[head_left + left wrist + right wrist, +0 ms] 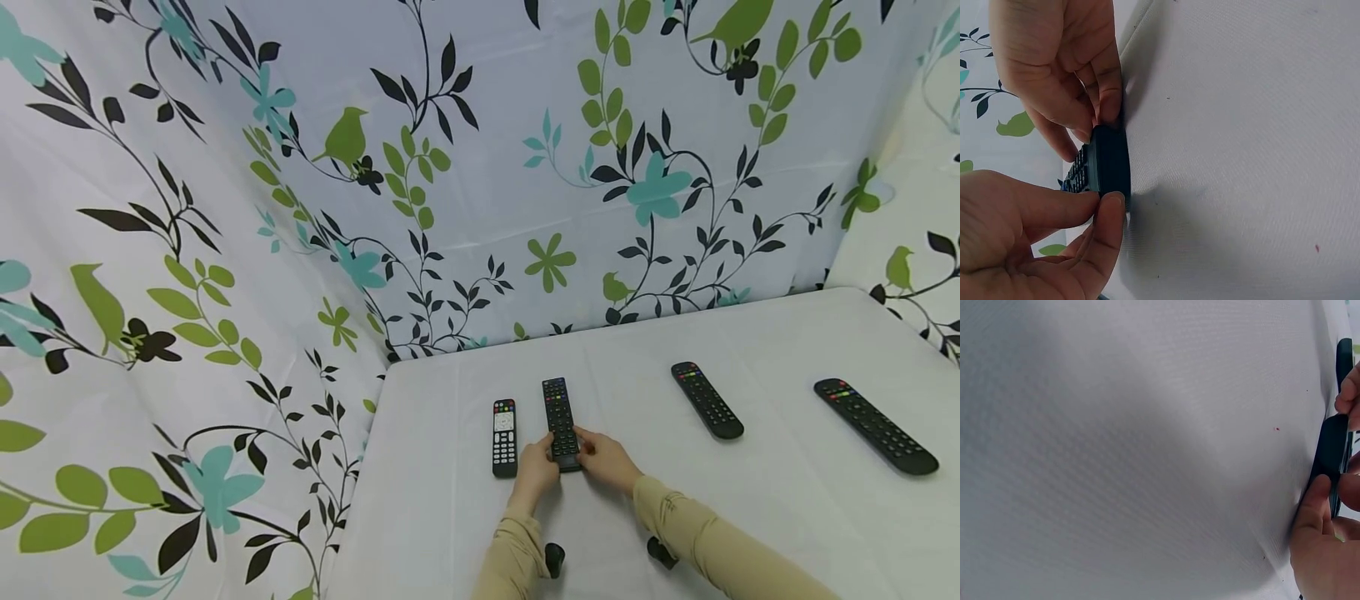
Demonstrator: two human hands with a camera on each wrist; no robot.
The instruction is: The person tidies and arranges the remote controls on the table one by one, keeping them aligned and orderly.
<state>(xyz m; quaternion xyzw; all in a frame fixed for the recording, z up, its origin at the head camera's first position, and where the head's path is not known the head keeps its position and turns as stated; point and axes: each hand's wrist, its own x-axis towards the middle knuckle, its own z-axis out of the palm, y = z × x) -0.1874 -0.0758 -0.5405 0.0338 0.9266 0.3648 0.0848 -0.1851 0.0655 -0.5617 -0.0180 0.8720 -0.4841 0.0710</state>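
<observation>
In the head view a black remote control (557, 404) lies on the white table, its near end between both hands. My left hand (537, 471) pinches its left edge, and my right hand (609, 461) holds the right edge. From the left wrist, the remote's blunt end (1112, 161) faces the camera, with the left hand (1041, 237) below and the right hand (1060, 62) above. The right wrist view catches the right hand (1325, 550) with thumb and finger at the remote's corner (1331, 447). Close by on the left lies a slimmer remote with white buttons (505, 440).
Two more black remotes lie to the right, one at mid-table (707, 400) and one farther right (876, 427), both slanted. A white cloth covers the table (420, 517). Curtains printed with leaves and birds (495, 167) hang behind and at the sides.
</observation>
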